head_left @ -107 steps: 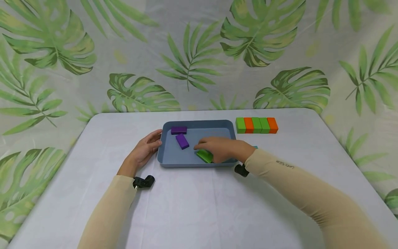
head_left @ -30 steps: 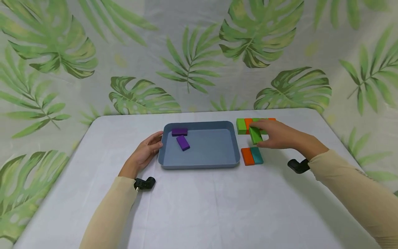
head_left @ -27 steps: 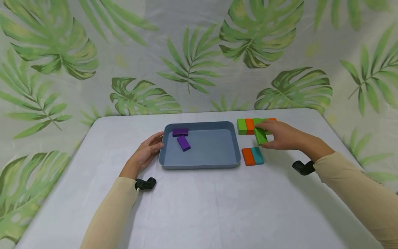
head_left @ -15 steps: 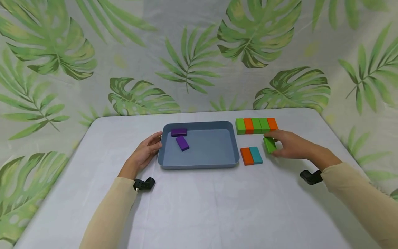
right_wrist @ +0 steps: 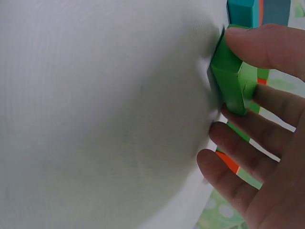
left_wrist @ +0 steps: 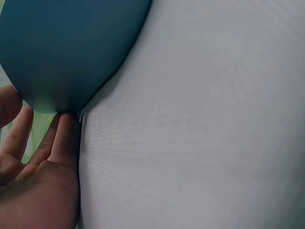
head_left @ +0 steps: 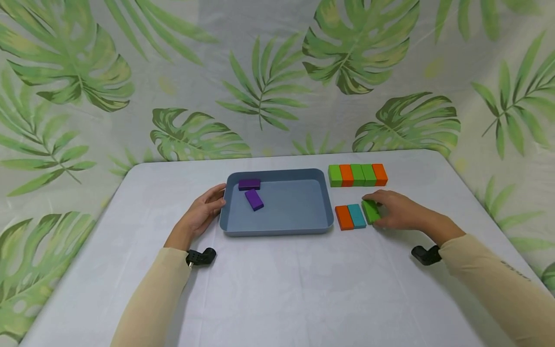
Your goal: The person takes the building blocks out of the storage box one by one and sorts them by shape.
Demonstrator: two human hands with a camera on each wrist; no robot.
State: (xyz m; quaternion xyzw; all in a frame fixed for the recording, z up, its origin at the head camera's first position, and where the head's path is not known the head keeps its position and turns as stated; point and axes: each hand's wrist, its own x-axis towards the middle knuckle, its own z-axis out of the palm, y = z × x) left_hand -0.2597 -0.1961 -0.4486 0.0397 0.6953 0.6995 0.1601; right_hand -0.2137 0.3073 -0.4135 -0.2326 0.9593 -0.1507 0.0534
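My right hand (head_left: 401, 211) pinches a green block (head_left: 370, 212) between thumb and fingers, just right of a teal block (head_left: 357, 216). In the right wrist view the green block (right_wrist: 233, 71) is tilted, close to the white cloth, with the teal block (right_wrist: 242, 12) beyond it. An orange block (head_left: 344, 218) lies against the teal one's left side. My left hand (head_left: 201, 212) rests its fingertips against the left side of the blue-grey tray (head_left: 288, 231). In the left wrist view those fingers are extended at the tray's wall (left_wrist: 71, 52).
Two purple blocks, one along the back wall (head_left: 249, 184) and one slanted (head_left: 254, 199), lie in the tray. Behind the right hand, a row of green and orange blocks (head_left: 357, 175) stands side by side. A leaf-print cloth (head_left: 269, 77) hangs behind the table (head_left: 277, 289).
My right hand took the green block out of the tray, carried it right past the back row, then lowered it beside the teal block. My left hand has stayed at the tray.
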